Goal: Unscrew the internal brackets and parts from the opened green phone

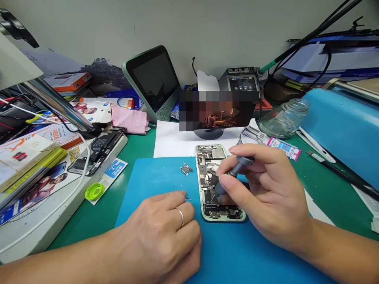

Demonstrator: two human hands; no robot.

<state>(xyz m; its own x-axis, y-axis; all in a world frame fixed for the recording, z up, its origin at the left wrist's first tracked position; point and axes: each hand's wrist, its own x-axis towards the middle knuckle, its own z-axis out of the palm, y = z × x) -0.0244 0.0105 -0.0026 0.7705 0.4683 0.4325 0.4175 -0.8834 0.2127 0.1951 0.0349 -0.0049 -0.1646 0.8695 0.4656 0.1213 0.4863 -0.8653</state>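
An opened phone (pixel 209 165) with a pale green frame lies face down on a blue work mat (pixel 154 177), its circuit boards showing. My right hand (pixel 266 193) pinches a grey precision screwdriver (pixel 235 170) whose tip rests on the phone's middle. My left hand (pixel 166 232), with a ring on one finger, rests on the mat left of the phone, fingers curled down. A tiny part (pixel 187 198) lies by its fingertips. A small metal bracket (pixel 186 169) lies on the mat left of the phone's top.
Another dismantled phone (pixel 99 150) lies on a white block at left, beside a green cap (pixel 94 191). A tilted screen (pixel 154 81), a soldering station (pixel 241 81) and a glass jar (pixel 286 118) stand behind. A blue box (pixel 340 122) is at right.
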